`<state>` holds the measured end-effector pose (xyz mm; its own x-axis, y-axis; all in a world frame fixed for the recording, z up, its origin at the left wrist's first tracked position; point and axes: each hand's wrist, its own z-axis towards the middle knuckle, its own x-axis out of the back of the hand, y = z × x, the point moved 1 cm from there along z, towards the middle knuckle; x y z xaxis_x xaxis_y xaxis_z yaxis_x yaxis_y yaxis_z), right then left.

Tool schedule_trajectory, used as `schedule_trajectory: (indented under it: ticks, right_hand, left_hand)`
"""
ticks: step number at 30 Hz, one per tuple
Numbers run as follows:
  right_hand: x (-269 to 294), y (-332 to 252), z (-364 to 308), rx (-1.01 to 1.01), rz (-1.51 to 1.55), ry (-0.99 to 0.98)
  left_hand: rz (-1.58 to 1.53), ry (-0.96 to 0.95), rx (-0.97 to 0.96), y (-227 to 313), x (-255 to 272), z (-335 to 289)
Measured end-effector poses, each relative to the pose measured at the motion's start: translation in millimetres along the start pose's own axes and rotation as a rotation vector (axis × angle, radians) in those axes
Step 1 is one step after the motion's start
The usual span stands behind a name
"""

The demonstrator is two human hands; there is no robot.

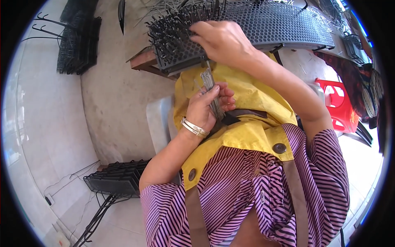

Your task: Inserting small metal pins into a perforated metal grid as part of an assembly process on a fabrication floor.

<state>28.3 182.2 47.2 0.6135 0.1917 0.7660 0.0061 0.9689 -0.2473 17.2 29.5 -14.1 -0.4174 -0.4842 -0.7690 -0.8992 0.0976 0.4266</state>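
Note:
My left hand [205,101] is closed around a bundle of thin grey metal strips [207,78], held upright in front of the yellow apron [247,88]. A white bracelet circles that wrist. Farther off, my right hand [222,40] is over a black perforated tray [284,24], its thumb and fingers drawn together. Whatever lies between those fingertips is blurred and too small to name. Right beside them, on the tray's left part, many thin black pieces with bent ends [173,33] stand crowded together.
A red plastic stool [341,105] stands to the right. Black racks are stacked at the upper left [80,45] and lower left [115,181]. A brown wooden edge [144,59] shows under the tray's left end. Loose thin strips [158,9] lie behind the tray.

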Motion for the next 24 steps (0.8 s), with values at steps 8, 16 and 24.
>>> schedule_trajectory:
  ticks: [8, 16, 24]
  right_hand:
    - [15.8, 2.4, -44.8, -0.848, 0.931, -0.453]
    - [34.2, 29.9, -32.0, -0.914, 0.897, 0.023]
    - [8.7, 35.8, -5.7, 0.017, 0.778, 0.678]
  left_hand:
    - [0.059, -0.149, -0.025, -0.7, -3.9, 1.3]
    - [-0.037, -0.129, -0.095, -0.5, 5.5, 4.0]
    - [-0.045, -0.099, -0.077, -1.1, 2.0, 2.5]
